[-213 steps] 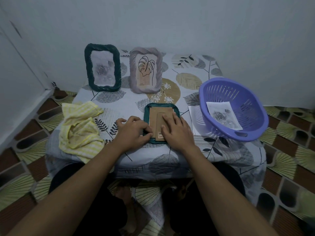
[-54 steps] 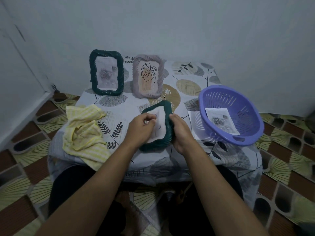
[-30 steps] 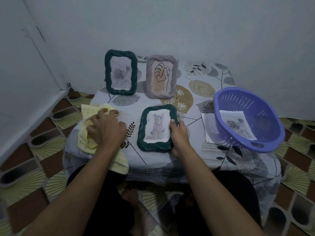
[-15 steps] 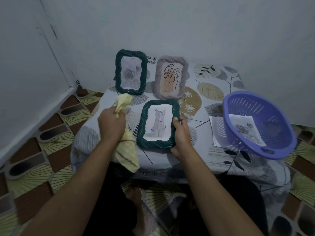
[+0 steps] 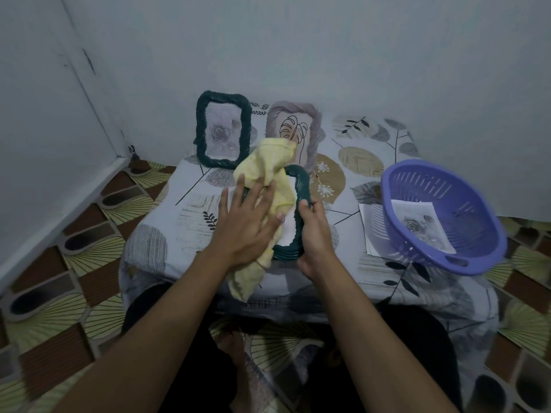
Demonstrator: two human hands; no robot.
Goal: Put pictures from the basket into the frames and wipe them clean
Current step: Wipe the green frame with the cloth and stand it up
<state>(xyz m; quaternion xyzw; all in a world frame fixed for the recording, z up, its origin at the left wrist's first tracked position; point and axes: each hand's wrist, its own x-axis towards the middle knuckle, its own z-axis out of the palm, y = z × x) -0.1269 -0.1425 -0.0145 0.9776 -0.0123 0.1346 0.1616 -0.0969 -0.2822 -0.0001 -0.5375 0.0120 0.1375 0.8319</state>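
The left hand (image 5: 247, 222) lies flat with fingers spread and straight, pressing the yellow cloth (image 5: 275, 163) onto the face of the near frame (image 5: 300, 189). This dark green frame sits at the front middle of the table (image 5: 179, 210), tilted up toward the person. The cloth covers most of it, bunches up above its top edge and hangs down past the table's front edge. Only a strip of white shows inside the frame, so its picture cannot be made out. The right hand (image 5: 313, 234) grips the near frame by its right side, thumb curled over the rim. Two frames stand upright at the back by the wall: a green frame (image 5: 222, 132) holding a rose picture and, just beside it, a grey frame (image 5: 313, 126) with a leaf drawing. On the right, the purple basket (image 5: 447, 180) rests on a sheet (image 5: 369, 231) and holds one rose picture (image 5: 417, 226).
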